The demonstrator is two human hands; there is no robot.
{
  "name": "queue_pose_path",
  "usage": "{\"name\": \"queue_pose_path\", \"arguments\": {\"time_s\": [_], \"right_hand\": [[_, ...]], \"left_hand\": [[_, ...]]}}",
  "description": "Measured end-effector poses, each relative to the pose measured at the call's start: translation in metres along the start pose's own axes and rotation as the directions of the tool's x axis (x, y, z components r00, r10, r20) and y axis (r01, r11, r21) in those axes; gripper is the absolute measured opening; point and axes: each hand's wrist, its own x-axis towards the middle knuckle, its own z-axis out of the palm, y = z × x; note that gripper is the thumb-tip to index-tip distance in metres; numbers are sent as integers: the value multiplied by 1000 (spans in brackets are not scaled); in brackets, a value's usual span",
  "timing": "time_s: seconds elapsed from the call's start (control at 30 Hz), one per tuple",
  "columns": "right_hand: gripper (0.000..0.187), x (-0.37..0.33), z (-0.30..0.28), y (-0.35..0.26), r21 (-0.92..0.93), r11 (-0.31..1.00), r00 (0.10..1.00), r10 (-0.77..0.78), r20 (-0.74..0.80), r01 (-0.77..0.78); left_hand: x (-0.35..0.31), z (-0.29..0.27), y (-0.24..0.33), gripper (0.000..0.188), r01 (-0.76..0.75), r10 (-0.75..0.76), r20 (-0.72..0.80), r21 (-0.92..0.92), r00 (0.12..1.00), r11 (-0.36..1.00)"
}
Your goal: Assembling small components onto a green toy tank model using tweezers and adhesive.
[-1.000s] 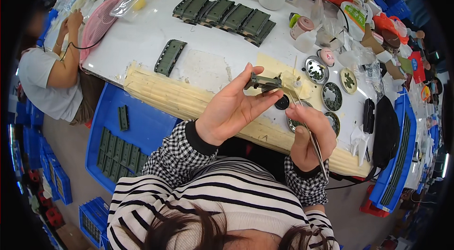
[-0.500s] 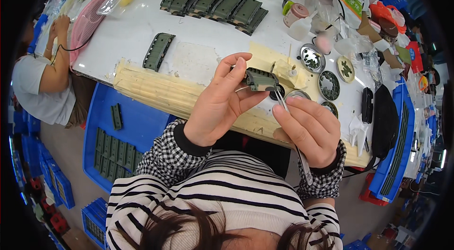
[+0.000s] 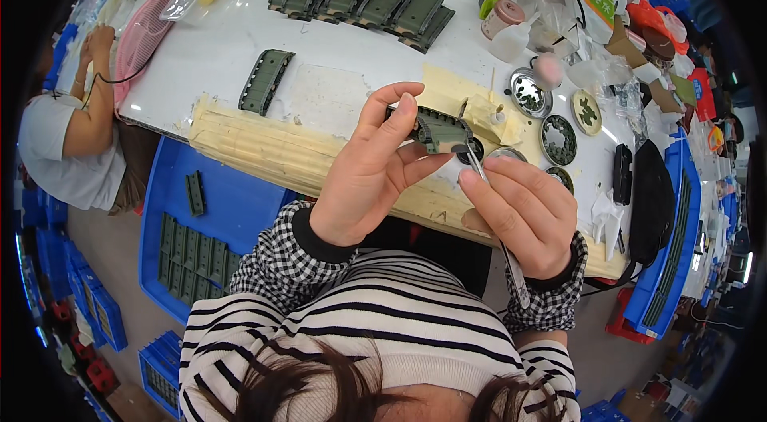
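My left hand (image 3: 367, 166) is closed on a small dark green and camouflage-painted plastic model part (image 3: 441, 135), held up over the table's front edge. Steel tweezers (image 3: 511, 269) are pinched in my right hand (image 3: 523, 210), their tips at the lower right end of the model part. Whether the tips grip anything is too small to tell. Just beyond my hands stands a tape-wrapped block (image 3: 489, 120). To its right lie round dishes of tiny green pieces, among them a metal dish (image 3: 558, 139) and a pale lid (image 3: 586, 114).
Several finished-looking green parts (image 3: 351, 0) lie in a row at the back; one single part (image 3: 267, 83) lies left. A blue bin (image 3: 216, 190) with more parts stands below left. Bottles (image 3: 502, 19) and bags crowd the right. Another person (image 3: 72, 134) sits at far left.
Both hands stay almost in place, still holding the model part and the tweezers. The tweezer tips have shifted slightly at the part's end, and the whole view has moved a little.
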Motion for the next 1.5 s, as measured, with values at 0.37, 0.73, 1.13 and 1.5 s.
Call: {"name": "queue_pose_path", "arguments": {"time_s": [0.37,0.73,1.13,1.5], "right_hand": [[33,-2,2,-1,7,1000,1000,18,6,-18],[40,-27,9,-8,378,884,905,371,-208,-276],[50,-31,-7,-3,745,498,838,524,150,-444],[20,-68,-40,49,-4,691,691,723,-15,-723]], "left_hand": [[-2,1,-2,37,-7,7,8,-4,1000,1000],[-6,5,-9,50,-111,112,18,-42,994,993],[-11,-30,-22,82,281,-224,396,-92,890,955],[-8,-27,-22,49,261,-376,334,342,864,903]]}}
